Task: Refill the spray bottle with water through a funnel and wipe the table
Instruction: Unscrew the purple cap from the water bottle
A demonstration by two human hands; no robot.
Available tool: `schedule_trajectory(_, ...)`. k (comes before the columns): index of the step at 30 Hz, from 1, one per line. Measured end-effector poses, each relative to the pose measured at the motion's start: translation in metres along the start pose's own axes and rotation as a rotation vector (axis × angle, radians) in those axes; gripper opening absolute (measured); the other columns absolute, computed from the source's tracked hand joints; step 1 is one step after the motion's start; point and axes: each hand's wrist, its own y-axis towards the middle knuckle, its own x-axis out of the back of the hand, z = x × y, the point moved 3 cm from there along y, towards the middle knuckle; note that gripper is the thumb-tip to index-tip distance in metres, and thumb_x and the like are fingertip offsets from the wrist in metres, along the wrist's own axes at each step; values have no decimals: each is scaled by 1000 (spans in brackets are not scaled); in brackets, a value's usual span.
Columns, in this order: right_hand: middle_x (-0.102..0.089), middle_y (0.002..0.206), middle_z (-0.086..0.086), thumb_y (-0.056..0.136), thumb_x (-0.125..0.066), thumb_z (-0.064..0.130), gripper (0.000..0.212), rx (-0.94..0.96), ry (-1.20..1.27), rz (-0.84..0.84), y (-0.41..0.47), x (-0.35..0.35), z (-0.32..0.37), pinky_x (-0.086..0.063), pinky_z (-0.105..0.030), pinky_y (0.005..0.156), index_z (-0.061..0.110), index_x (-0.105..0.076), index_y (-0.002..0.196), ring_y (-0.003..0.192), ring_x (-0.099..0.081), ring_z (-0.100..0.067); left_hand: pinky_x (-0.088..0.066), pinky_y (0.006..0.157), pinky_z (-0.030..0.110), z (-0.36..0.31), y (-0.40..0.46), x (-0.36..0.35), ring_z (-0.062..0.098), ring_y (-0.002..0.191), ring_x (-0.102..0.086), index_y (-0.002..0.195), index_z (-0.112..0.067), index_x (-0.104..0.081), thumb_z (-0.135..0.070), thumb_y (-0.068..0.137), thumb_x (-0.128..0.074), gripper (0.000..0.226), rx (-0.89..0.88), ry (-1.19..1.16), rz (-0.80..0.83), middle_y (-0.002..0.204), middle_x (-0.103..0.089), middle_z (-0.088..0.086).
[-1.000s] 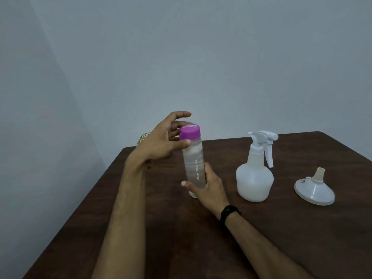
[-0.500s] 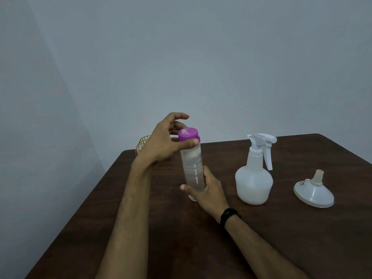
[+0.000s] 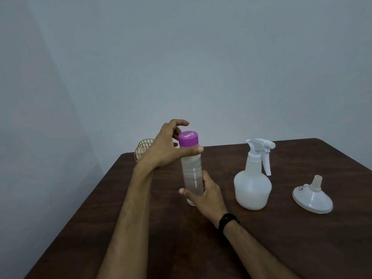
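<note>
A clear water bottle [image 3: 191,174] with a purple cap [image 3: 188,138] stands upright on the dark wooden table [image 3: 302,238]. My right hand [image 3: 207,195] grips its lower body. My left hand [image 3: 167,147] curls round the neck just under the cap, thumb in front, fingers behind. To the right stands a white spray bottle [image 3: 253,188] with its trigger head [image 3: 261,147] on. A white funnel [image 3: 312,196] lies upside down further right, spout up.
A yellow wire basket [image 3: 143,149] sits at the table's far left corner, partly behind my left hand. The table's left edge runs diagonally toward me. Grey walls close in behind and to the left.
My left hand has closed in on the bottle top; its thumb now lies across the neck under the cap. The right hand keeps its hold. The view has shifted slightly.
</note>
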Motion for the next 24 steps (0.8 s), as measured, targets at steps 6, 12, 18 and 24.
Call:
schedule_trajectory(6, -61, 118, 12, 72, -83, 45, 62, 11, -9, -19, 1, 0, -4, -55, -24, 85, 33, -50, 123, 109, -60, -5, -53, 95, 26, -3, -5, 6, 17, 118, -61, 141, -20, -46, 2, 82, -76, 69, -77, -176, 206, 128, -60, 5)
schedule_trajectory(12, -61, 117, 12, 73, -83, 45, 59, 14, -1, -24, 0, -1, -4, -54, -18, 76, 34, -51, 122, 107, -61, -4, -53, 89, 23, 0, -1, 0, 15, 106, -61, 132, -29, -52, -47, 67, -85, 75, -8, -30, 31, 118, -56, 0)
schedule_trajectory(18, -62, 115, 13, 73, -83, 43, 57, 19, -15, -25, 0, 0, -3, -52, -17, 78, 32, -52, 120, 104, -61, -3, -54, 98, 30, -3, -4, 6, 17, 114, -63, 138, -18, -55, -6, 82, -79, 62, -58, -132, 136, 127, -62, 3)
schedule_trajectory(24, -61, 117, 14, 74, -83, 43, 60, 16, -31, -21, 1, -1, -6, -54, -22, 85, 32, -51, 123, 108, -60, -4, -53, 78, 16, -12, 0, 5, 7, 100, -62, 120, -22, -68, -37, 79, -81, 45, -63, -137, -235, 119, -63, -2)
